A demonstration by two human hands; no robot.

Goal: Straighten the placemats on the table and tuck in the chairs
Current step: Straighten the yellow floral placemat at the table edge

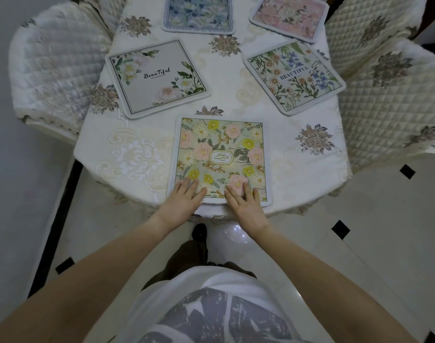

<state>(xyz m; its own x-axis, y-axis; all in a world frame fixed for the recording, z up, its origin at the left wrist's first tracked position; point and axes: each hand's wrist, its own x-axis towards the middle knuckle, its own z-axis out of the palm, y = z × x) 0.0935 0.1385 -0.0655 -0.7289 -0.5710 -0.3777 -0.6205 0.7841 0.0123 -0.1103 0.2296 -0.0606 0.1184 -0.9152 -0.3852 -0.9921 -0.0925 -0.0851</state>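
Green floral fabric placemat (221,157) with pink and yellow blooms and an oval label reading "GARDEN" is laid at the near edge of the table, squared to that edge. Left hand (184,196) is pressed flat, fingers spread, on its near left corner; right hand (243,198) is laid flat and open on its near edge right of centre. Nothing is gripped. Grey placemat with white flowers (157,78), lettered "Beautiful", is seen beyond on the left, tilted. Cream botanical placemat (294,76), printed "BEAUTIFUL", is skewed on the right. Blue floral placemat (198,13) and pink floral placemat (289,17) are placed farther back. White embroidered tablecloth (137,154) is spread underneath. Quilted cream chair covers are seen at left (53,63) and right (384,90).
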